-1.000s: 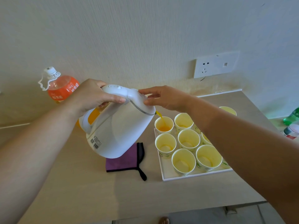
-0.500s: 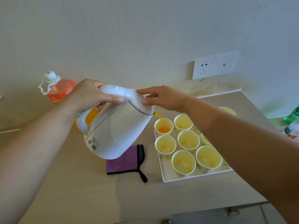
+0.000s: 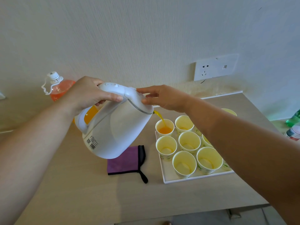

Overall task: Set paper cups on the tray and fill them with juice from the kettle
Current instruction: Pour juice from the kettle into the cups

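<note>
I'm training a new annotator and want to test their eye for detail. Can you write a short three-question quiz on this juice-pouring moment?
1. True or false: the left hand grips the kettle by its handle.
2. Which cup on the tray is the juice stream falling into? A) far left corner cup B) nearest cup C) middle cup
3. Fill in: straight fingers of the right hand touch the kettle's ____.
Key: 1 true; 2 A; 3 lid.
</note>
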`<state>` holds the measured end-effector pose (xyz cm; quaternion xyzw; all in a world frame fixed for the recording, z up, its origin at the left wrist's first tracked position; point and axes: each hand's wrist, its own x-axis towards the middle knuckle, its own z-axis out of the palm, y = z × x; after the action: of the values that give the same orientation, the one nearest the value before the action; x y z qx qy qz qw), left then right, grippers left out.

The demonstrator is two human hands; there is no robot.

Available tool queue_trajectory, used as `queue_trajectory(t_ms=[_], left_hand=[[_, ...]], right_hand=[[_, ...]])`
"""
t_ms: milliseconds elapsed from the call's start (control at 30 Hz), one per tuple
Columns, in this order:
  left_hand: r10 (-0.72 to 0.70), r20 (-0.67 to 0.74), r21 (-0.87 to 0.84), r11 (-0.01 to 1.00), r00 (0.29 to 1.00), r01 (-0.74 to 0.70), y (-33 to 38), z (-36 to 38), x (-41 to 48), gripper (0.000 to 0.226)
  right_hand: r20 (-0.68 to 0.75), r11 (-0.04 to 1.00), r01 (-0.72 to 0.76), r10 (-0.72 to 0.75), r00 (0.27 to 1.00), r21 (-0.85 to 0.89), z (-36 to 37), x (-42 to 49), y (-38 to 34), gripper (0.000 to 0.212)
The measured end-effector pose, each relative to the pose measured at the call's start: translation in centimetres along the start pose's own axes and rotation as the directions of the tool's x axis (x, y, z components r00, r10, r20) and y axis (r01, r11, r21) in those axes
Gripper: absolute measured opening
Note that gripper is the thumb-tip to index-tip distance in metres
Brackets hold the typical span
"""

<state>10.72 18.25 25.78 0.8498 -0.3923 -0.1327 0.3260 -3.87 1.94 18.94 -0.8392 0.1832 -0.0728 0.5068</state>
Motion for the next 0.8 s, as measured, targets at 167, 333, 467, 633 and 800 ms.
queue_trajectory(t_ms=[167, 333, 467, 633, 800], left_hand=[[-0.001, -0.002, 0.005, 1.000, 1.000, 0.001, -0.01, -0.21, -0.05, 0.032], [-0.008, -0.001, 0.010, 1.000, 1.000, 0.008, -0.03, -0.35, 0.04, 0.030], [-0.003, -0.001, 0.006, 1.000, 1.000, 0.003, 0.11, -0.43, -0.06, 0.030], [-0.004, -0.003, 0.017, 1.000, 1.000, 0.004, 0.22, -0.66, -0.09, 0.031], [0.005, -0.006, 0.027, 1.000, 1.000, -0.005, 0.46, -0.73, -0.18, 0.030]], right_hand=[[0.003, 1.000, 0.003, -0.003, 1.000, -0.002, 0.09, 0.17, 0.09, 0.047], [0.004, 1.000, 0.012, -0.012, 1.000, 0.012, 0.10, 0.21, 0.11, 0.046], [0.006, 1.000, 0.014, -0.014, 1.000, 0.023, 0.11, 0.27, -0.04, 0.047], [0.002, 1.000, 0.013, -0.013, 1.000, 0.013, 0.06, 0.32, -0.07, 0.046], [-0.001, 1.000, 0.027, -0.027, 1.000, 0.016, 0.02, 0.28, -0.28, 0.046]])
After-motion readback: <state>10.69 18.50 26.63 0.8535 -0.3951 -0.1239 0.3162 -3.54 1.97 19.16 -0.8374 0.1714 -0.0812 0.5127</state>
